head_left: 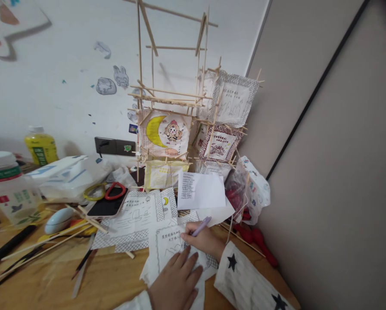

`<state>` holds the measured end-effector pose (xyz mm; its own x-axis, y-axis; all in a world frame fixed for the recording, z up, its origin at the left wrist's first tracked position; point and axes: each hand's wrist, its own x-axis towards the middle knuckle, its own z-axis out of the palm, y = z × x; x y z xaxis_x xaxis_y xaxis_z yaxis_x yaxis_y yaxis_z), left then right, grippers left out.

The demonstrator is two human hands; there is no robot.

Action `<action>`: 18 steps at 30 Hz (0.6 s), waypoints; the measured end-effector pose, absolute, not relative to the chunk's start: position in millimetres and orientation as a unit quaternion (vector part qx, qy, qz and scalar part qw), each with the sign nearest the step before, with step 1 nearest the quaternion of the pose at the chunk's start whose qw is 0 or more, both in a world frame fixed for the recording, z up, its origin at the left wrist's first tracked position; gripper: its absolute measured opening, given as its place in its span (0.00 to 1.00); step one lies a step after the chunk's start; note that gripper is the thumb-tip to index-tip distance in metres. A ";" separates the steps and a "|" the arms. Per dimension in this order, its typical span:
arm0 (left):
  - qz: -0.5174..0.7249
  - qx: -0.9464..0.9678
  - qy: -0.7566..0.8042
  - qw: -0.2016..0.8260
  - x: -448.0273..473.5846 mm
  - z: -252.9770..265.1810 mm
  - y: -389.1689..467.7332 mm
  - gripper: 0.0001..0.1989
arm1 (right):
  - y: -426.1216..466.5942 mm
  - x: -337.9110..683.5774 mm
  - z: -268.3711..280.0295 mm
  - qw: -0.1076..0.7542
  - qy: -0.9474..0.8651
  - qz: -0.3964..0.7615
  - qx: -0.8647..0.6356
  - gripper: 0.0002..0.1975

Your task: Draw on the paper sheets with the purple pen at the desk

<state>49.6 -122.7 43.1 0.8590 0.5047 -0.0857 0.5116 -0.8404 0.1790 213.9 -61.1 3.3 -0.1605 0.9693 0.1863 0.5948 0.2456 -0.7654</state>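
Note:
My right hand (203,239) is closed around a light purple pen (202,226), its tip end over a white sheet (160,254) that bears a patterned border, handwritten characters and line drawings. On the lower part of that sheet my left hand (177,277) lies flat, fingers spread. More decorated sheets (136,221), one with a drawn boat, lie to the left, partly overlapped. Behind my right hand leans a white paper with printed lines (201,191). A tall frame of wooden sticks (173,97) rises at the back, with decorated paper panels (167,133) fixed to it.
A phone (107,206) lies at the left with scissors (115,190) on it. Nearby are a clear bottle (14,193), a yellow bottle (40,144), loose sticks (47,239) and a pencil (83,262). A plastic bag (257,189) stands by the grey panel at right.

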 end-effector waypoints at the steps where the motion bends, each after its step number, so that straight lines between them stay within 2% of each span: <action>1: -0.019 0.960 0.263 0.099 49.9 41.2 -122.1 0.25 | -60.9 214.1 3.0 0.343 -0.711 0.272 -0.550 0.14; 18: 0.038 0.964 0.252 0.077 50.9 15.9 -117.1 0.26 | -61.4 214.0 4.2 0.352 -0.715 0.270 -0.540 0.13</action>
<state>50.9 -117.1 15.9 0.8704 0.4911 0.0343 0.4795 -0.8614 0.1676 214.0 -61.4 4.2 -0.1683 0.9626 0.2121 0.5819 0.2707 -0.7669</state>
